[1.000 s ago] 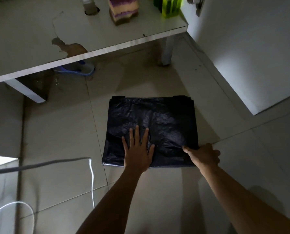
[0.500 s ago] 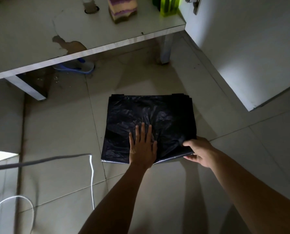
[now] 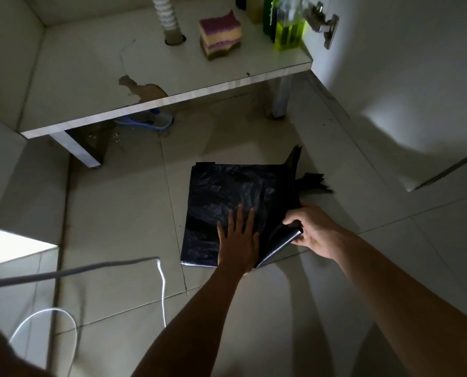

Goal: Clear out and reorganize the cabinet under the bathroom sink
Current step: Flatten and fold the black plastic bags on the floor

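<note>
A black plastic bag [image 3: 227,197] lies flat on the tiled floor in front of the open cabinet. My left hand [image 3: 237,240] presses flat on the bag's near middle, fingers straight. My right hand [image 3: 311,229] pinches the bag's near right corner and lifts it, folding the right edge up and over. The cabinet floor [image 3: 91,77] is a white board with a brown damaged patch at its front edge. On it stand a stack of purple and yellow sponges [image 3: 220,35] and green and yellow bottles [image 3: 286,25] at the back right.
A white corrugated drain hose [image 3: 167,17] goes through a hole in the cabinet floor. The open cabinet door [image 3: 403,77] with its metal hinge [image 3: 325,25] stands at the right. A blue slipper [image 3: 148,121] lies under the cabinet. A white cable [image 3: 161,281] loops at the left.
My right hand has raised the bag's right corner higher and drawn it leftward, so the right side now stands folded up. The view has tilted up, showing more of the cabinet.
</note>
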The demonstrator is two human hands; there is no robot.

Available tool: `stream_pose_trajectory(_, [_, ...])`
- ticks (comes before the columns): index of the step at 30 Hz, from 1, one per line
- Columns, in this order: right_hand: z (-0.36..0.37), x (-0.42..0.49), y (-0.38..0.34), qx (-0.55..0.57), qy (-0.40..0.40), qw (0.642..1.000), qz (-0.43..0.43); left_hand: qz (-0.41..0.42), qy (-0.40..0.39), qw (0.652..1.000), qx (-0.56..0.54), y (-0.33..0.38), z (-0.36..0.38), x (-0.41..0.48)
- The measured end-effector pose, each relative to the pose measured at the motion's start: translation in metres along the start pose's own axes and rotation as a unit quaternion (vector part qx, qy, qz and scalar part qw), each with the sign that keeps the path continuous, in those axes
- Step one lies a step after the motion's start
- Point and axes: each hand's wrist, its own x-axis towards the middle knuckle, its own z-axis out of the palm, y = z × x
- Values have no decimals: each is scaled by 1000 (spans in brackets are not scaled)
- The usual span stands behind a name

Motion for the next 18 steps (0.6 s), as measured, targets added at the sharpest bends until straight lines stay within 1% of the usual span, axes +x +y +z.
stream_pose_trajectory(2, [9, 2, -10, -9, 3, 1000, -6, -15, -7, 1000, 13, -13, -7, -5])
stream_pose_trajectory(5, [25, 6, -24, -27, -2, 1000, -15, -1, -17, 999, 40, -27, -8, -8])
stream_pose_trajectory(9, [62, 16, -35, -95, -19, 995, -39, 23, -23, 998, 59, -30, -10, -9])
stream_pose_trajectory(11, [81, 19, -39, -172, -41, 982, -62, 39, -23, 998, 55, -29, -7, -10])
stream_pose_trajectory(13, [106, 25, -41, -257, -51, 960, -95, 32, -43, 997, 55, -34, -2, -11])
stream_pose_trajectory(15, [133, 32, -40, -298, -45, 945, -127, 46, -41, 996, 62, -44, 4, -8])
stream_pose_trajectory(16, [145, 35, -38, -313, -37, 940, -134, 53, -26, 996, 64, -46, 4, -10])
stream_pose_trajectory(18, [170, 45, -33, -352, -28, 927, -124, 63, -24, 994, 92, -53, -2, -16])
